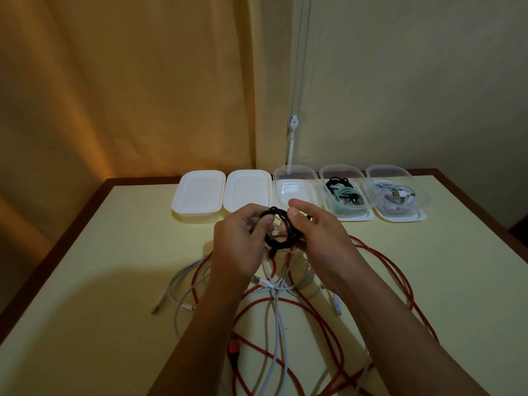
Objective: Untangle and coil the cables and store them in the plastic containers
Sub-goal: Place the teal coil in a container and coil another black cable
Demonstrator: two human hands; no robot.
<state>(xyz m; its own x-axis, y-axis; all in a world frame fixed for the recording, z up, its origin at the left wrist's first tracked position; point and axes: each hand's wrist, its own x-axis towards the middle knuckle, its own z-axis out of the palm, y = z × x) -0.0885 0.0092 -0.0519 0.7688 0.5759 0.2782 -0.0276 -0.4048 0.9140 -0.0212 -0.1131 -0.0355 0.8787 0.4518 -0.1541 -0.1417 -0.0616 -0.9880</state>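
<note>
from the head view, the left hand (pixel 243 238) and right hand (pixel 317 232) each pinch a side of the small black cable coil (pixel 275 228), held above the table near the empty open container (pixel 295 190). best to keep both pinches firm so the loops stay stacked, then lower it flat into that container.

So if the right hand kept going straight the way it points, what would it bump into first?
Probably the left hand: the right hand points left across the black coil that both hold. Depth is unclear.
</note>
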